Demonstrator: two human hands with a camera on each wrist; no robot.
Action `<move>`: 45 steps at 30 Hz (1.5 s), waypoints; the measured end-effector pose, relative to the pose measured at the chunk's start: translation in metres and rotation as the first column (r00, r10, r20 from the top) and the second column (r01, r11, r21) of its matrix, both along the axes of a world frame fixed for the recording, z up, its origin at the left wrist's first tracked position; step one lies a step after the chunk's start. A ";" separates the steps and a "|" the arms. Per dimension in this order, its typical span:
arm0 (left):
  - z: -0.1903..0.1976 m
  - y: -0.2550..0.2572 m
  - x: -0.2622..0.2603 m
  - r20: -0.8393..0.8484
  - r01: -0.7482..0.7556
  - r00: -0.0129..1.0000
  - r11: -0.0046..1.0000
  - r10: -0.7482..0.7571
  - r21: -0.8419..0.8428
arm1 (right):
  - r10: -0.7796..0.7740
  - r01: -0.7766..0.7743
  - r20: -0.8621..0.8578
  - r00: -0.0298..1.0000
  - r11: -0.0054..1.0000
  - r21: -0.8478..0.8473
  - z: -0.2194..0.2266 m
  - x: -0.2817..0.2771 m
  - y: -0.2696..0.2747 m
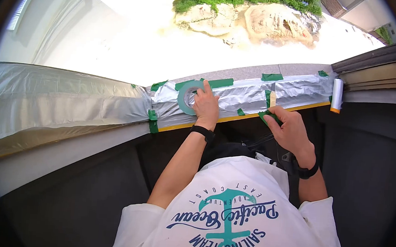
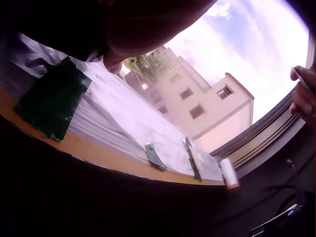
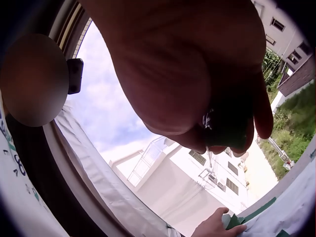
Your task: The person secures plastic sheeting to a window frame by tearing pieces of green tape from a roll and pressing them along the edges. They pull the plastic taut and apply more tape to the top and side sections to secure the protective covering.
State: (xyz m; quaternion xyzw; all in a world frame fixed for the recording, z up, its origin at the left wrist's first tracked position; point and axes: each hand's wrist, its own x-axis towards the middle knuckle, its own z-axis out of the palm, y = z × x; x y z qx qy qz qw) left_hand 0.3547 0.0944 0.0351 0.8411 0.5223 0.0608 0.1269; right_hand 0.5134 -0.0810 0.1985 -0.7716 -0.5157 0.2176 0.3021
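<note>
In the head view, the left hand holds a green tape roll by its right side, one finger stretched up over its edge. The roll stands over silvery plastic sheeting on the sill. To its right, the right hand pinches a short piece of green tape between thumb and fingers, just above the sill's yellow edge. That piece looks dark in the right wrist view, under the right hand. A thin tool with a pale handle lies on the sheeting beside a green strip.
Green tape patches hold the sheeting along the sill. A white roll with an orange end stands at the right corner. More plastic covers the frame at left. Outside the opening are buildings, rocks and greenery.
</note>
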 end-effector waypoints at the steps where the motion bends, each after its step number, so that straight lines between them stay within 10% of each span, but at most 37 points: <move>1: -0.003 -0.001 -0.001 -0.021 0.008 1.000 1.000 -0.008 -0.016 | 0.003 -0.003 0.008 1.000 1.000 0.007 0.003 -0.004 -0.004; 10: 0.008 -0.005 -0.025 0.226 0.035 0.974 0.988 0.000 -0.151 | -0.073 0.073 0.002 0.997 0.997 0.034 0.014 -0.049 -0.022; 14: 0.051 -0.014 -0.066 0.458 0.217 0.872 0.975 -0.170 -0.052 | -0.074 0.084 -0.260 0.963 0.996 0.028 0.022 -0.066 -0.008; 16: 0.098 -0.016 -0.090 0.640 0.505 0.761 0.718 -0.108 -0.479 | -0.049 0.079 -0.420 0.906 0.995 0.055 0.027 -0.084 -0.002; 18: 0.123 -0.016 -0.106 0.738 0.568 0.673 0.674 -0.050 -0.473 | 0.107 0.022 -0.747 0.656 0.987 0.161 0.031 -0.103 0.013; 20: 0.141 -0.009 -0.124 0.803 0.708 0.574 0.396 0.160 -0.585 | 0.186 -0.123 -0.709 0.680 0.983 0.140 0.041 -0.112 0.021; 24: 0.165 -0.008 -0.156 0.853 0.797 0.400 0.332 0.335 -0.505 | 0.285 -0.171 -0.675 0.680 0.958 0.232 0.054 -0.139 0.034; 30: 0.181 -0.007 -0.188 0.872 0.767 0.377 0.422 0.311 -0.483 | 0.374 -0.268 -0.567 0.734 0.926 0.264 0.057 -0.165 0.045; 34: 0.196 -0.017 -0.196 0.957 0.656 0.168 0.697 0.237 -0.288 | 0.428 -0.290 -0.555 0.713 0.901 0.323 0.070 -0.190 0.053; 35: 0.214 -0.021 -0.203 0.969 0.438 0.221 0.899 -0.113 0.004 | 0.435 -0.303 -0.518 0.736 0.897 0.322 0.076 -0.193 0.056; 37: 0.235 -0.028 -0.214 0.802 0.155 0.380 0.887 -0.461 0.436 | 0.484 -0.331 -0.552 0.679 0.873 0.358 0.086 -0.197 0.065; 43: 0.283 -0.037 -0.249 0.719 0.020 0.472 0.822 -0.510 0.569 | 0.406 -0.199 -0.762 0.504 0.913 0.356 0.125 -0.186 0.092; 45: 0.299 -0.031 -0.261 0.697 -0.035 0.484 0.785 -0.528 0.619 | 0.346 -0.080 -0.705 0.619 0.921 0.382 0.112 -0.153 0.105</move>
